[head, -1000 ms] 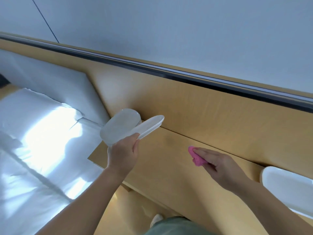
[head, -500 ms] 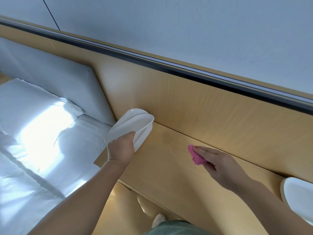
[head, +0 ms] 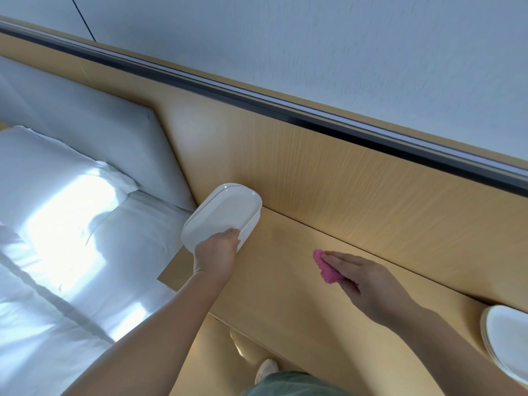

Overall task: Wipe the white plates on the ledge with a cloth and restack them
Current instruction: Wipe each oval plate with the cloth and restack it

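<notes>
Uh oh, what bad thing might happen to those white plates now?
The plates gripped by the left hand sit at the ledge's left end, beside the bed, so a slip might tip them off. The other stack on the right lies close to the right forearm, which might knock it while wiping with the pink cloth.

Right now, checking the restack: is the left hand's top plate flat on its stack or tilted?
Flat: the top plate sits nested on the stack, rims aligned; the left hand grips its edge.

White plates (head: 223, 215), pink cloth (head: 325, 267)
</notes>
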The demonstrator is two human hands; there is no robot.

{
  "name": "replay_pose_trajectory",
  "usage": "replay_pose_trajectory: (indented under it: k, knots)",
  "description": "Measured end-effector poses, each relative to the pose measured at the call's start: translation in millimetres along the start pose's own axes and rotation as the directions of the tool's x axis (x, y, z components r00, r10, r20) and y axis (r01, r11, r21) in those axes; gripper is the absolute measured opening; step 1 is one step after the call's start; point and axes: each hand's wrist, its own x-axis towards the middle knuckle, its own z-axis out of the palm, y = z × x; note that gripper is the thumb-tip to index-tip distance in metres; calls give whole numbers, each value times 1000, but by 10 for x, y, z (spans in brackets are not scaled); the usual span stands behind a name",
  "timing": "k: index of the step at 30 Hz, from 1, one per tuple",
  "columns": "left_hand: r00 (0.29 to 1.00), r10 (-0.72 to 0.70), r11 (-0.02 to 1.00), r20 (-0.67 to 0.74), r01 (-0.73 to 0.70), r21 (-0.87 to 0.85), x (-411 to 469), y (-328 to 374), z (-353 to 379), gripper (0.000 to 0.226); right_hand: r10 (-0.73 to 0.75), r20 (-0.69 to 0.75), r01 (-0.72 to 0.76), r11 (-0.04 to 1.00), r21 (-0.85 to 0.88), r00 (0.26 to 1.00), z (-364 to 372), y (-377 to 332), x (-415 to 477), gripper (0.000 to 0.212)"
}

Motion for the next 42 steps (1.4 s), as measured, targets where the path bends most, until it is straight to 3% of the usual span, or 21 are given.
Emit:
replay_pose_trajectory:
  k: [3, 7, 11, 14, 18, 23, 28, 35, 38, 42]
  knots:
    - [999, 42, 999, 2, -42, 21, 27, -30, 129, 25, 5, 6, -5, 1000, 1, 1000, -1, 6, -21, 61]
    - [995, -15, 1000, 100, 14, 9, 56, -22, 186, 17, 22, 8, -22, 1000, 9, 1000, -4, 25, -65, 59]
    - [967, -60, 993, 247, 33, 111, 38, 13, 195, 48, 31, 9, -31, 1000, 7, 999, -12, 37, -117, 58]
    - [933, -77, 996, 351, 60, 60, -21, 51, 209, 63, 39, 15, -39, 999, 1, 999, -17, 38, -143, 58]
    - [956, 22, 996, 294, 4, -86, -52, 281, 182, 65, 74, -8, -74, 997, 10, 997, -41, 61, -232, 56]
    - [924, 273, 936, 266, -192, -295, -78, 954, 137, 52, 201, -104, -198, 979, 38, 974, -133, 163, -651, 53]
    - [803, 487, 851, 344, -346, -395, -219, 1788, 307, 48, 384, -242, -368, 923, 110, 891, -286, 297, -1377, 49]
    - [692, 593, 792, 412, -410, -452, -467, 2960, 508, 42, 502, -378, -492, 861, 129, 778, -528, 582, -2321, 42]
    - [672, 623, 764, 399, -414, -495, -555, 3438, 567, 32, 529, -412, -525, 841, 134, 742, -672, 707, -2662, 37]
    - [666, 609, 773, 432, -376, -511, -653, 4023, 702, 36, 544, -408, -532, 833, 155, 733, -807, 924, -3081, 43]
